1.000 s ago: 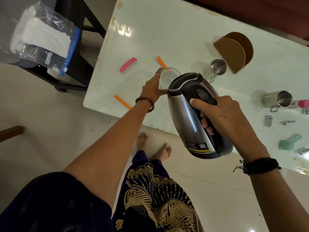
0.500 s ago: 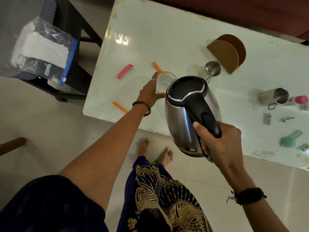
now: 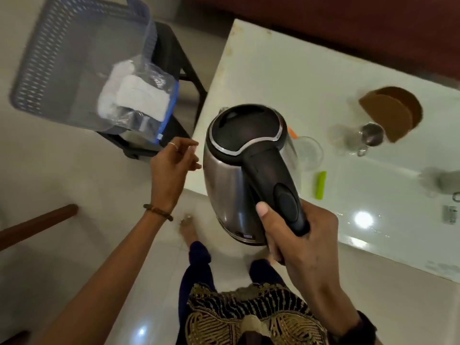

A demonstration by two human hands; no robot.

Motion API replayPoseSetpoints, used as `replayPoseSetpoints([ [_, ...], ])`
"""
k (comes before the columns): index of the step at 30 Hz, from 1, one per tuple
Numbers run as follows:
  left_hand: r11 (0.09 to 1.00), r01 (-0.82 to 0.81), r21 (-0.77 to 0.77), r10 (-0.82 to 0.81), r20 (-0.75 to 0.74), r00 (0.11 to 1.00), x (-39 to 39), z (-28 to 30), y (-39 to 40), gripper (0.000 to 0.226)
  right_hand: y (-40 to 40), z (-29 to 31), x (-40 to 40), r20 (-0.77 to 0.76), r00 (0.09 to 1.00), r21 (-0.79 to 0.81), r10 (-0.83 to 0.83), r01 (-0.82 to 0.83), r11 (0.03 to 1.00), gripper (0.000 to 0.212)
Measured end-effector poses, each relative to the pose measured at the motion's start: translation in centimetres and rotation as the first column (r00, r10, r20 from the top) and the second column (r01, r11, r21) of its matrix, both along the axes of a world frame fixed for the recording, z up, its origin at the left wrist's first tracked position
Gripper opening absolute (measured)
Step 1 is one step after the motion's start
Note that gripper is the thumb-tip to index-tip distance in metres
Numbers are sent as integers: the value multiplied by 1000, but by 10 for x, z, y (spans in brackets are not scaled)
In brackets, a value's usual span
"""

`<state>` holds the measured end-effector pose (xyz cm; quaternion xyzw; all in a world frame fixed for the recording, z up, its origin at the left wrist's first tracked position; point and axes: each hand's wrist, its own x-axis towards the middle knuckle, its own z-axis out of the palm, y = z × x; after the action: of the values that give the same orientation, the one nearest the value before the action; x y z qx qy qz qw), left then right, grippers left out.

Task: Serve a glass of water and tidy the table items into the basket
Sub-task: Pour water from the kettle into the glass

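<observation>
glossy white table (image 3: 286,78) over pale floor tiles (image 3: 62,170).

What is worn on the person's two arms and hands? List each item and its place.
The left hand has a thin ring on one finger, and a brown beaded bracelet circles that wrist. The right hand shows no ring; a dark band sits at its wrist. Both forearms are bare.

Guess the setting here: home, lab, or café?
Most likely a home dining area: a glass-topped table on a tiled floor, with a kettle in the right hand and steel cups laid out.
</observation>
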<state>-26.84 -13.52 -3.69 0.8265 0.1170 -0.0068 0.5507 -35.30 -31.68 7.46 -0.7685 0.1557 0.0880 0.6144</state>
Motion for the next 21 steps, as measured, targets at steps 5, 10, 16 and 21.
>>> replayPoseSetpoints([
  [5, 976, -209, 61, 204, 70, 976, 24, 13, 112, 9, 99, -5, 46, 45, 999, 142, 24, -30, 989, 50],
  [10, 912, -352, 210, 324, 154, 933, 55, 9, 223, 12, 196, -3, 97, 146, 988, 238, 41, -75, 968, 54],
  [16, 825, -213, 523, 261, -19, 965, 104, -24, 323, 45, 306, -13, 169, 275, 961, 276, -11, -68, 959, 42],
  [21, 872, -137, 471, 315, -323, 892, 139, -47, 354, 44, 372, -40, 216, 307, 947, 287, -94, 2, 958, 30],
])
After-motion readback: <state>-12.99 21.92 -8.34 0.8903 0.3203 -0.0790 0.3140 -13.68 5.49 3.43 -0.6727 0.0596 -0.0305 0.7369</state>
